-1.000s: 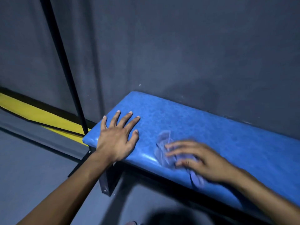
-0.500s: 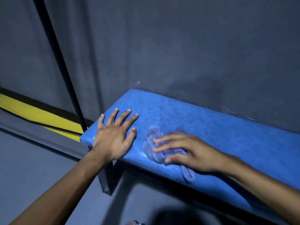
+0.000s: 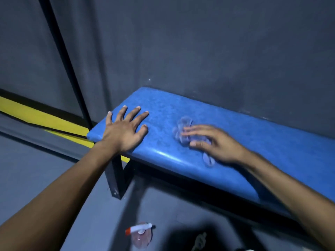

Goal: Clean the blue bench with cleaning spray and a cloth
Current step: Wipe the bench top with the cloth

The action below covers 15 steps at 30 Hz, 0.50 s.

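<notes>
Two bare hands down on one blue bench (image 3: 235, 131), set against a dark grey wall (image 3: 199, 42) and carried on a dark metal leg (image 3: 116, 178) at its left end. Grey floor (image 3: 36, 169) below, crossed by a yellow stripe (image 3: 36, 115). Left hand (image 3: 125, 131) flat on the seat's left end, palm down, fingers spread wide, holding nothing. Right hand (image 3: 215, 142) further right, fingers stretched and close together, pressing a crumpled pale cloth (image 3: 183, 129) onto the seat; cloth blurred, one tail poking out under the wrist near the front edge. Spray bottle (image 3: 141, 232) on the floor below the bench, white-and-red nozzle uppermost, well apart from both hands.
</notes>
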Each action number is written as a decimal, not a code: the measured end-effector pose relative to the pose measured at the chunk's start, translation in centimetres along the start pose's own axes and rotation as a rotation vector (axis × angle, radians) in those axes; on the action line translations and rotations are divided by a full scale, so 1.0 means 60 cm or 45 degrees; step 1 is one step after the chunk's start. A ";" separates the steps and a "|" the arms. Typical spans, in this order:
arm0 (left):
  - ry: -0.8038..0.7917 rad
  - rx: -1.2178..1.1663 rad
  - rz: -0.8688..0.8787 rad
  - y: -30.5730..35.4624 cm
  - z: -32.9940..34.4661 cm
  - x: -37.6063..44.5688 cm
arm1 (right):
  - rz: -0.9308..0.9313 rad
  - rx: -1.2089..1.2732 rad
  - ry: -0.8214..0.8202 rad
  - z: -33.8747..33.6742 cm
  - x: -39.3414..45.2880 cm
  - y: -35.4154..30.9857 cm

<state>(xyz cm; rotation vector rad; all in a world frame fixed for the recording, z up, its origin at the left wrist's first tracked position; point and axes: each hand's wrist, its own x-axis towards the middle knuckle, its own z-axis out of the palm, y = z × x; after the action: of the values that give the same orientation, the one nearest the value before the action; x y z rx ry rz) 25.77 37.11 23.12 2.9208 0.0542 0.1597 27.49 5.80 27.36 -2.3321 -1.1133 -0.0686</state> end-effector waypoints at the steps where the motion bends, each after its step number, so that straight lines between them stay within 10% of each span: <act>1: -0.052 -0.016 -0.047 0.009 -0.006 0.002 | -0.027 -0.009 -0.037 -0.003 -0.043 -0.022; 6: -0.125 0.030 -0.094 0.109 -0.004 -0.009 | 0.129 -0.094 -0.021 -0.057 -0.181 -0.020; 15: -0.229 0.007 0.527 0.291 0.033 -0.029 | 0.543 -0.202 0.321 -0.127 -0.073 0.220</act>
<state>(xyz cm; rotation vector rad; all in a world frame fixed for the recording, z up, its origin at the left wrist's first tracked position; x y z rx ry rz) 24.69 19.53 24.78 2.8980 -0.5794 -0.0403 35.65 -7.78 26.64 -2.5641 -0.4922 -0.2915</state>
